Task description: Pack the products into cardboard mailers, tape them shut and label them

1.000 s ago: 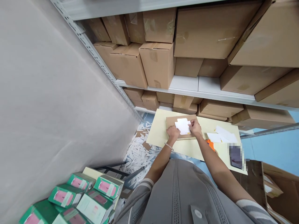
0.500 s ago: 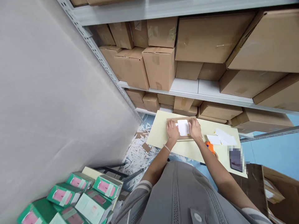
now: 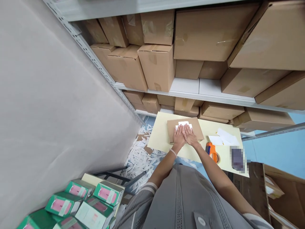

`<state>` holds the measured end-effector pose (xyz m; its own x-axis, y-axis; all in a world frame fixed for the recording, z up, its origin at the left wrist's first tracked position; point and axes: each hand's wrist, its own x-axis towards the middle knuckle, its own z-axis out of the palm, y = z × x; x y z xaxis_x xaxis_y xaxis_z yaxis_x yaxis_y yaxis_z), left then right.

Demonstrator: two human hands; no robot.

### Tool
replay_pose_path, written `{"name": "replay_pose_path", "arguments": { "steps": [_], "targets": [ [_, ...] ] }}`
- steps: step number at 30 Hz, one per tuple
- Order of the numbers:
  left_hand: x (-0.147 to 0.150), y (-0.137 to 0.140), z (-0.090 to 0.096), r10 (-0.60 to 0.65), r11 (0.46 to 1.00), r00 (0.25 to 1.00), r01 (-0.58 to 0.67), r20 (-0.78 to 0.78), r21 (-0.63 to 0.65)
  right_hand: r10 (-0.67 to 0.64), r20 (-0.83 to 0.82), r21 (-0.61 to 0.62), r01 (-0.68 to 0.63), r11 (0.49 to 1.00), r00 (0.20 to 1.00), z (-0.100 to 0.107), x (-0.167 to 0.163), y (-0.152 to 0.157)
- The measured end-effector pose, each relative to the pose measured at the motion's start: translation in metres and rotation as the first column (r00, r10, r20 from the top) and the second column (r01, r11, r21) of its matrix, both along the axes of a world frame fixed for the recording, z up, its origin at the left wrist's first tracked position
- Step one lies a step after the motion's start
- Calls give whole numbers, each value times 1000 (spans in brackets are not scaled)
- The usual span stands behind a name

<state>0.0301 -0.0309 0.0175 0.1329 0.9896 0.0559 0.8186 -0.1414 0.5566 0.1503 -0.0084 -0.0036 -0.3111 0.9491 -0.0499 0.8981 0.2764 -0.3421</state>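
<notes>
A flat cardboard box [image 3: 172, 128] lies on the pale yellow table [image 3: 157, 133]. On its top is a white label [image 3: 183, 123], mostly covered by my hands. My left hand [image 3: 178, 136] rests flat on the label with its fingers stretched out. Beside it, touching at the fingertips, my right hand [image 3: 189, 135] also lies flat on the label. To the right of the box stands an orange tape dispenser [image 3: 211, 152] with a roll of tape.
White label sheets [image 3: 225, 137] and a blurred dark device [image 3: 237, 159] lie on the table's right. An open carton [image 3: 283, 197] stands at lower right. Green boxes [image 3: 78, 189] are stacked lower left. Paper strips [image 3: 135, 159] litter the floor; shelves of cartons [image 3: 157, 66] rise behind.
My hands have moved from the label's two sides to its middle and now lie together, flat on it. The view has shifted slightly.
</notes>
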Motion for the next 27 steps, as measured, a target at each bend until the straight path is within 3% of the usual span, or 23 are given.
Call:
{"name": "replay_pose_path", "arguments": {
  "steps": [7, 15, 18, 20, 23, 25, 27],
  "targets": [
    [-20, 16, -10, 82, 997, 973, -82, -217, 10, -104, 139, 124, 87, 989, 985, -6, 33, -1],
    [-19, 18, -8, 69, 997, 980, -73, -187, -14, -112, 143, 58, 105, 993, 983, 2, 30, 2],
    [-32, 17, -3, 119, 988, 990, -125, -75, -91, -124, 4, -15, 124, 992, 992, 11, 41, 3],
    [-50, 12, -2, 246, 958, 969, -237, 36, -164, -208, -142, -47, 203, 978, 968, 12, 60, -1],
    [-79, -5, -6, 450, 872, 869, -379, 204, -310, -422, -363, -106, 413, 905, 831, 3, 94, -16],
    [-89, -21, -12, 529, 816, 793, -378, 301, -438, -531, -480, -184, 512, 839, 698, -5, 110, -30],
    [-88, -37, -20, 541, 801, 762, -336, 356, -496, -478, -551, -143, 487, 862, 684, -10, 114, -43]
  ]
}}
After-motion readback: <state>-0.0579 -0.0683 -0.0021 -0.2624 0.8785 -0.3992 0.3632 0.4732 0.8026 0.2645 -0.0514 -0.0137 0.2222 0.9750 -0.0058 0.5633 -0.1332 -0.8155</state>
